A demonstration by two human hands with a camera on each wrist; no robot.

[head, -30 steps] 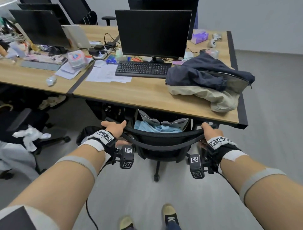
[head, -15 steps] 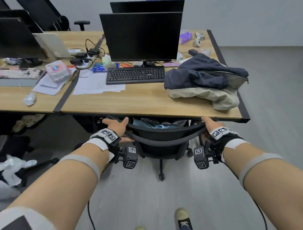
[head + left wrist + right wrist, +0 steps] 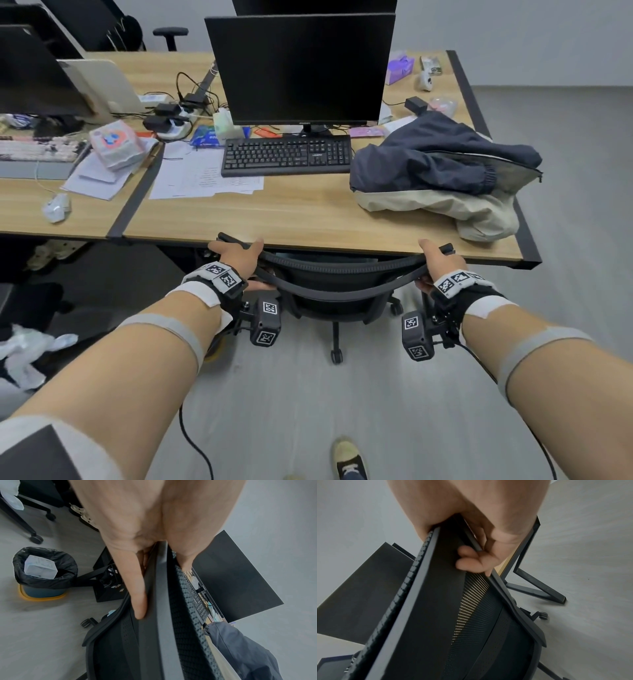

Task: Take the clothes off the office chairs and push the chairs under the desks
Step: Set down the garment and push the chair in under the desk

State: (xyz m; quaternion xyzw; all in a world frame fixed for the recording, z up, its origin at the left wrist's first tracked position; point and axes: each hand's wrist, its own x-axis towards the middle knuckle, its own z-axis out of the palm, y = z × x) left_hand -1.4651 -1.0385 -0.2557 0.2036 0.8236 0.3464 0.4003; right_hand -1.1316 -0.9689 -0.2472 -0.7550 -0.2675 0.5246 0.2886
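At the near edge of the bench (image 3: 308, 219), the black office chair (image 3: 337, 279) sits with its seat already under the top and its backrest just short of the edge. To finish well, push evenly from both sides toward 12 o'clock, so the casters roll straight. The left hand (image 3: 236, 258) and right hand (image 3: 436, 262) each curl around the backrest rim, arms outstretched. The navy jacket (image 3: 442, 157) lies on the bench at 2 o'clock.
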